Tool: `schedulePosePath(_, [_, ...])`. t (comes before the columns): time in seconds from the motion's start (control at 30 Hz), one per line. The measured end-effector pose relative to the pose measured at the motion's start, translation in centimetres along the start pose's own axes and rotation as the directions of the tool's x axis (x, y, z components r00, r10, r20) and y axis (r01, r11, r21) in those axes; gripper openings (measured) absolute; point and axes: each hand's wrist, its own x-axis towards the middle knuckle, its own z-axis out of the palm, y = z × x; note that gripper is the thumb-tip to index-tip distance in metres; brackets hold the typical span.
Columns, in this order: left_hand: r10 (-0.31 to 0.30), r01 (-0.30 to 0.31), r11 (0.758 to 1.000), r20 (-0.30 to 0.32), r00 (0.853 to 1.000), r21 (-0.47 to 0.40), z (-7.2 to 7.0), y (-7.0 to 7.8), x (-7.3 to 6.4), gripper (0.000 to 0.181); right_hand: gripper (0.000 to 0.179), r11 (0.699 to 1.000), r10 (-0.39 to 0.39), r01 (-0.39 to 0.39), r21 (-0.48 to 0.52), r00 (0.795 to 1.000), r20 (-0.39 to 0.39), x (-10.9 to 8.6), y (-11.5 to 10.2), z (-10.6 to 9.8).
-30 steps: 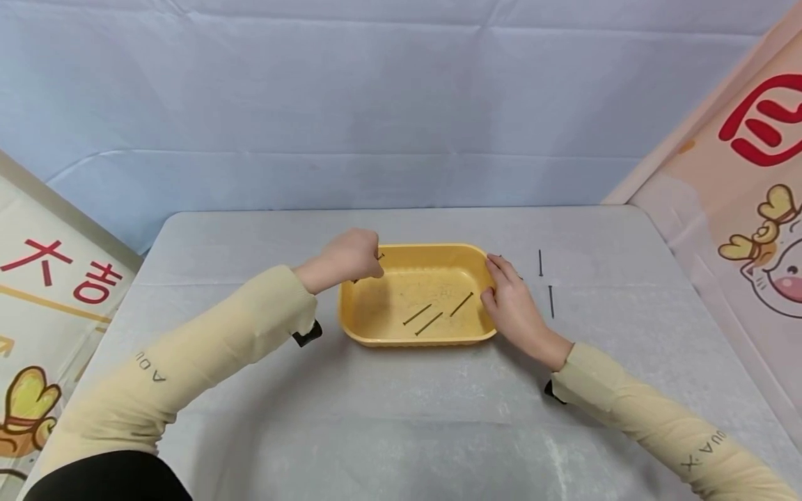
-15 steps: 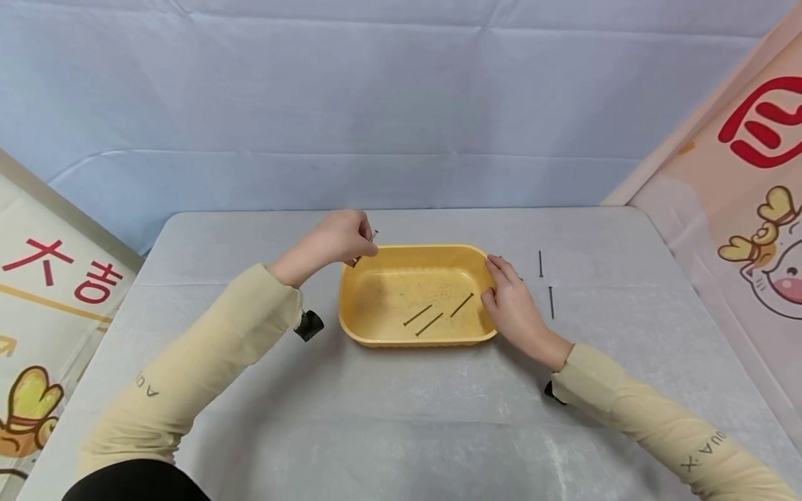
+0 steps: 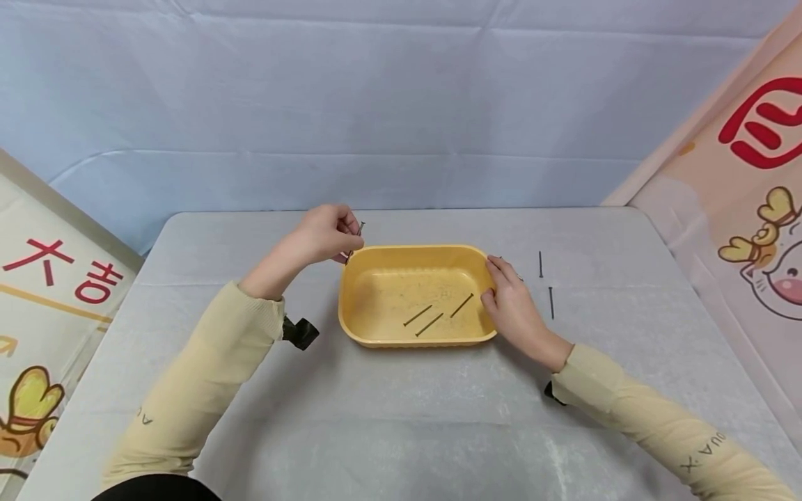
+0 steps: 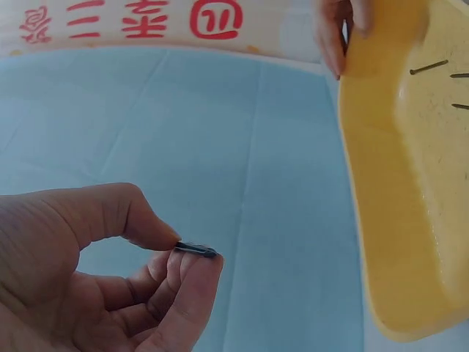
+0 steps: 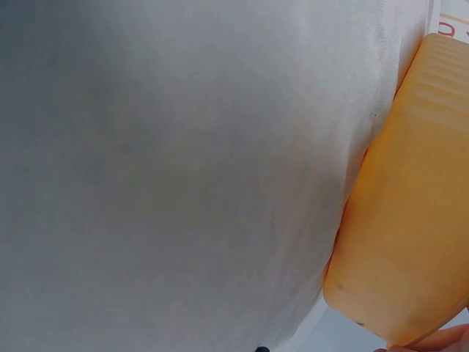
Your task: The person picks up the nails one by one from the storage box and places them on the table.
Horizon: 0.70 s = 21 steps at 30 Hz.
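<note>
My left hand (image 3: 326, 235) pinches a dark nail (image 4: 196, 250) between thumb and fingertips, just beyond the back left corner of a yellow plastic basin (image 3: 426, 257). In the head view the nail's head sticks up above the fingers. My right hand (image 3: 516, 306) grips the right rim of the basin, thumb on the inner side and fingers along the outside. A small dark bit shows by its fingers; what it is I cannot tell. Three nails lie slanted on the basin floor, among them a front nail (image 3: 429, 324) and a right nail (image 3: 461, 305).
To the right of the basin, a far nail (image 3: 541, 264) and a nearer nail (image 3: 551, 303) lie on the grey-covered table (image 3: 426, 417). A pale blue cloth (image 3: 401, 125) hangs behind the table. Printed banners flank it, including the right banner (image 3: 752, 223).
My left hand has lifted from over the basin's back left corner and moved left and away, outside the rim, still pinching the nail. My right hand, the basin and the lying nails have stayed put.
</note>
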Motion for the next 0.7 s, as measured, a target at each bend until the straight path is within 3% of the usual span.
schedulePosePath(0.5, [0.009, -0.018, 0.992, -0.074, 0.997, -0.122, -0.3, -1.8, -1.7, 0.014, 0.047, 1.0, 0.0, 0.0, 0.002, 1.0, -0.001, 0.0, 0.0, 0.1])
schedulePosePath(0.7, [-0.02, 0.003, 0.984, -0.091, 0.996, -0.178, -0.5, -2.6, -2.2, 0.015, 0.047, 1.0, -0.004, 0.004, 0.004, 1.0, -0.012, 0.0, 0.1, 0.1])
